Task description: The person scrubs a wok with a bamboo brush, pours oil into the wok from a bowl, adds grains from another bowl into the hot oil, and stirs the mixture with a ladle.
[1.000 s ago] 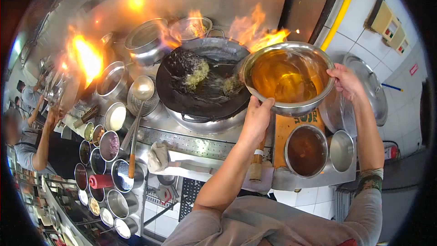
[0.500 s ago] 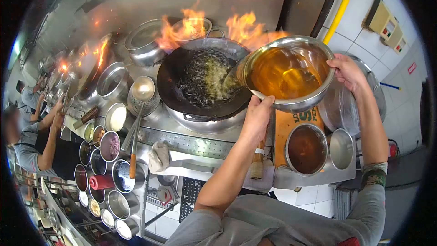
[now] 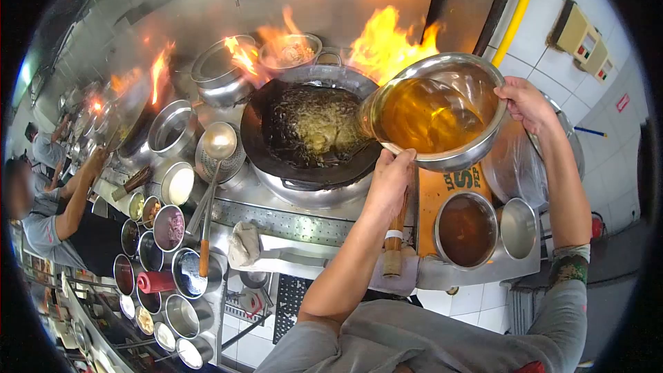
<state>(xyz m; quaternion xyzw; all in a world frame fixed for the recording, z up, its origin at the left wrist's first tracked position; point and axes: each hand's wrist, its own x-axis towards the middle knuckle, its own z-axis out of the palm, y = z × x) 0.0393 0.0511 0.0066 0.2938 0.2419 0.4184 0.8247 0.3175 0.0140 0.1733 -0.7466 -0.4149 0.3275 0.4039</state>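
Observation:
A wide steel bowl [image 3: 459, 160] of amber oil [image 3: 425, 121] is tilted toward the wok, gripped at its near rim by my left hand [image 3: 391, 183]. On the far right rim, my right hand [image 3: 530, 103] has its fingers wrapped over the edge. Oil streams over the bowl's left lip into the black wok [image 3: 257, 139], where the liquid [image 3: 314, 124] foams and bubbles. The wok sits on a steel burner ring. Tall flames [image 3: 387, 38] rise behind it.
Left of the wok, a ladle [image 3: 219, 140] rests over a perforated strainer [image 3: 231, 160]. Several ingredient containers [image 3: 168, 228] stand further left, near a co-worker [image 3: 52, 224]. A pot of reddish-brown liquid [image 3: 466, 229] and a steel cup [image 3: 519, 228] are at right. A cloth [image 3: 243, 244] lies on the front ledge.
The oil stream from the bowl has broadened, and the pool in the wok has grown and foams more. Flames behind the wok's right side are larger. Both hands hold nearly the same position.

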